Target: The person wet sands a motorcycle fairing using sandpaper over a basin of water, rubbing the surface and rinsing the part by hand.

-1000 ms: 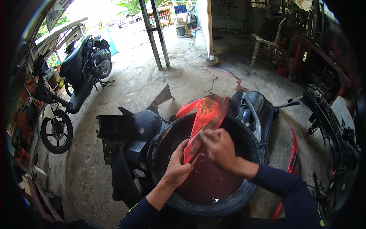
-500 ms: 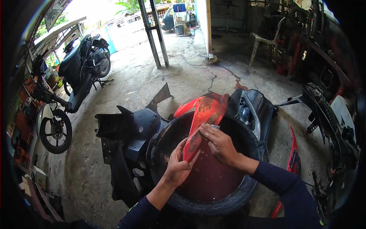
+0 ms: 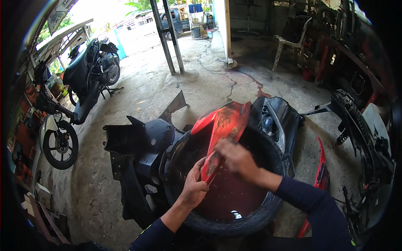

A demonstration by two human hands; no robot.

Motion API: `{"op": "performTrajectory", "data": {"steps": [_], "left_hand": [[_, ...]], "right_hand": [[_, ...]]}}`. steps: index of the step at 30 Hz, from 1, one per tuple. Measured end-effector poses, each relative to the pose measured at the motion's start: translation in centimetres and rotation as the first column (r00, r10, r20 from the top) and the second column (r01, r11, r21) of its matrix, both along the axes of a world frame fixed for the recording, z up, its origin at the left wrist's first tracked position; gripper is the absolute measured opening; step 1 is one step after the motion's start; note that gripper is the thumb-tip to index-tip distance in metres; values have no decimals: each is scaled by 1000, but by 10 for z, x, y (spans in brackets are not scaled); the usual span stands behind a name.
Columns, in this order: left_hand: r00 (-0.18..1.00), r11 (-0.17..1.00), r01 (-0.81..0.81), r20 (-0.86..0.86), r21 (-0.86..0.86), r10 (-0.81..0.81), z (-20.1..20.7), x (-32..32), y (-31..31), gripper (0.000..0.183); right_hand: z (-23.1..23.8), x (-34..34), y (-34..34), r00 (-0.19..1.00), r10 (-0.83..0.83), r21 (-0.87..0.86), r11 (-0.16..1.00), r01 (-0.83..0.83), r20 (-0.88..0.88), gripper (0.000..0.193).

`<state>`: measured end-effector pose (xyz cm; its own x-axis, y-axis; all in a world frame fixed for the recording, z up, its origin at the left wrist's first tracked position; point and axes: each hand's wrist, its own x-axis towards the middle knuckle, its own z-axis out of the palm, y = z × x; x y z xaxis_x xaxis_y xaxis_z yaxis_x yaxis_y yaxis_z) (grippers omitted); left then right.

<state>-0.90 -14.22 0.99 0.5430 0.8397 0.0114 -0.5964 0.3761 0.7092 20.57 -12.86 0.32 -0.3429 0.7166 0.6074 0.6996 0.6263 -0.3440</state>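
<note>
A red plastic motorcycle fairing panel [image 3: 228,119] with dark, scuffed patches is held slanting above a black tub [image 3: 245,228] of reddish water. My left hand [image 3: 194,184] grips its narrow lower end, thumb in front. Over the panel's middle, at its right edge, is my right hand [image 3: 238,159], fingers curled and blurred by motion. Whatever lies under those fingertips is hidden. The reddish water [image 3: 232,192] has small bubbles and a bright reflection near the tub's front.
Black plastic body panels [image 3: 142,138] lie left of the tub, and a dark panel [image 3: 278,121] leans behind its right side. Another red panel [image 3: 321,167] lies to the right, near a motorcycle frame [image 3: 356,129]. A scooter [image 3: 88,75] stands at left; a metal post [image 3: 169,35] rises behind.
My right hand has shifted slightly along the panel and is now blurred; the small grey piece at its fingertips no longer shows. In the background a vehicle has moved further into view.
</note>
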Motion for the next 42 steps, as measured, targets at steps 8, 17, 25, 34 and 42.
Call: {"op": "performTrajectory", "data": {"steps": [8,17,25,34,42], "left_hand": [[984,994,-25,-174,103,43,-3,-2,-4,96],[960,984,-38,-268,175,85,-7,-1,0,89],[961,990,-46,-263,131,80,-17,0,4,85],[906,999,-40,-422,-17,29,-20,-7,15,46],[784,993,30,-614,-118,-96,-11,17,51,39]], "right_hand": [[24,5,10,958,-157,77,987,143,238,42],[29,-2,10,953,-117,161,984,73,278,26],[20,-6,15,963,-81,152,987,42,259,19],[-13,47,30,950,-287,13,958,288,124,19],[-128,88,19,836,-515,-917,210,339,191,34]]}}
